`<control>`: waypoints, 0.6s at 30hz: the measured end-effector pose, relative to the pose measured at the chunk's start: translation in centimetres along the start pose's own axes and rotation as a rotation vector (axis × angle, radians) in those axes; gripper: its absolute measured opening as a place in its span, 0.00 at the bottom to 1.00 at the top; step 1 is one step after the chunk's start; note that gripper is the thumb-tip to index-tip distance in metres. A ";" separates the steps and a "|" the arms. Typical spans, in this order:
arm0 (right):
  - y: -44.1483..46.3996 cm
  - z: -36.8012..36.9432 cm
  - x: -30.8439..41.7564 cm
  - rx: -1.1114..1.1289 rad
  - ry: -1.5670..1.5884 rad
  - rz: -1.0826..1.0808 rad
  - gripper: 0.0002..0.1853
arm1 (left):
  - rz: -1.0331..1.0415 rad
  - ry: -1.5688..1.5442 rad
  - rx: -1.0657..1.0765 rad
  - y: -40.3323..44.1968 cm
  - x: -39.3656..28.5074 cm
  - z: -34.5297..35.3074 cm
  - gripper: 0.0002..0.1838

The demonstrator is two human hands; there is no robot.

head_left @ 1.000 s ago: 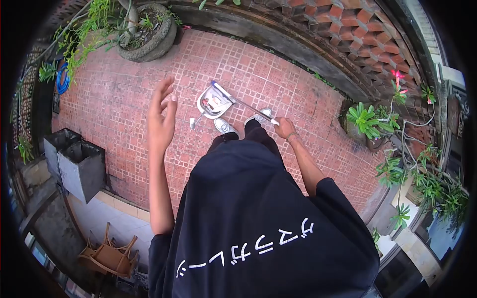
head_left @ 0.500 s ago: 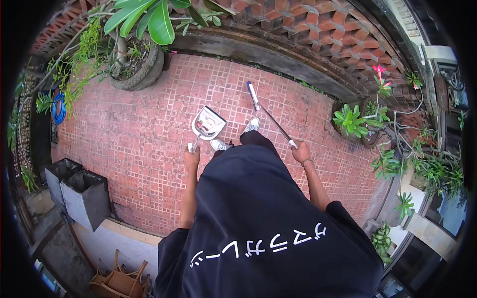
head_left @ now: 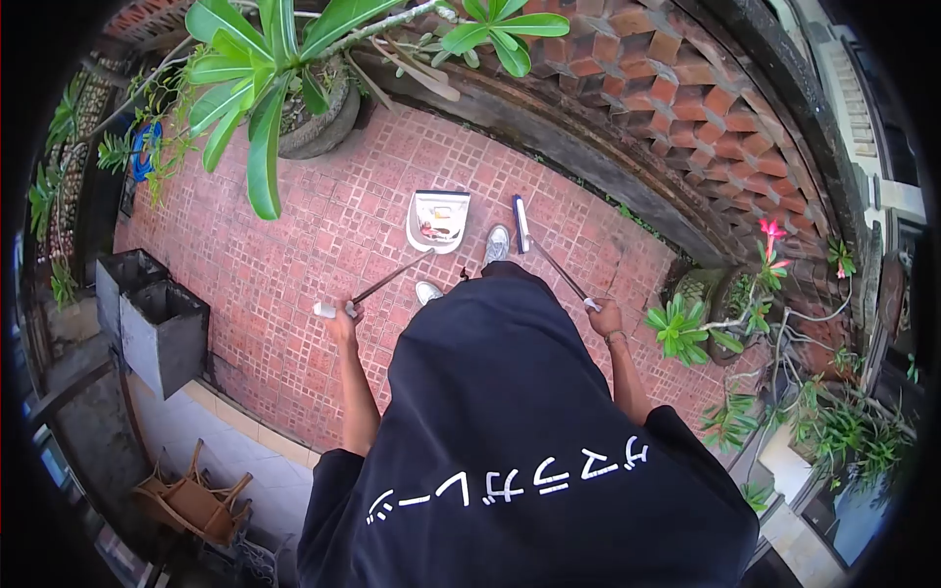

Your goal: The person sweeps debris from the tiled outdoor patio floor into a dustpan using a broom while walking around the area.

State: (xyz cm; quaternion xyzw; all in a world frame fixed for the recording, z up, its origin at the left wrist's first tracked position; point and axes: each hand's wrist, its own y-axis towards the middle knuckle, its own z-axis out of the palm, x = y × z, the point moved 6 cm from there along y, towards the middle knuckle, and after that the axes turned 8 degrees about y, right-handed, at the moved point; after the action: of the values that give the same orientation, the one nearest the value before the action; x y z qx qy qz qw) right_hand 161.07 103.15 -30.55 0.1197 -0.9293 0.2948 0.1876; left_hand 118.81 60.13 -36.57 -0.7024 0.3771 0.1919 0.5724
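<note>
My left hand [head_left: 342,318] is wrapped round the white-ended handle of a long-handled dustpan [head_left: 421,238]. The white pan has a dark front lip and holds some litter [head_left: 441,227], reddish and pale bits too small to name. It rests on or close to the tiles ahead of my shoes. In my right hand [head_left: 605,316] is the handle of a broom [head_left: 520,223], gripped near its white end. The broom's narrow white and blue head is down by the floor, right of the pan and apart from it. My right shoe [head_left: 497,243] stands between them.
Red patterned tiles [head_left: 284,255] cover the yard. A large potted plant [head_left: 314,132] stands ahead left, its leaves reaching toward me. Grey square planters [head_left: 165,328] are at left, a wooden chair [head_left: 196,500] behind. A brick wall [head_left: 686,108] and flowering plant [head_left: 681,328] border the right.
The dustpan has turned, its front lip now facing ahead, and my left hand has moved left and lower. The broom head has shifted right and nearer. My view has moved forward.
</note>
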 end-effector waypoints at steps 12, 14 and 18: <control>15.0 -1.0 4.8 0.049 -0.079 -0.129 0.18 | -0.020 -0.320 -0.167 -6.2 4.7 7.1 0.18; 15.8 0.2 4.2 0.186 -0.115 -0.063 0.19 | -0.015 -0.331 -0.202 -6.4 4.7 8.7 0.17; 19.1 2.7 0.2 0.218 -0.115 -0.037 0.21 | 0.045 -0.340 -0.263 -6.5 3.2 11.2 0.15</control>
State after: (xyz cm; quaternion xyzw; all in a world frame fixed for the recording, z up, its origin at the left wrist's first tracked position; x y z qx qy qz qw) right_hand 153.73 116.79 -42.10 0.1731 -0.8985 0.3835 0.1251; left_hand 127.56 70.21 -37.55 -0.7199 0.2625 0.3680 0.5267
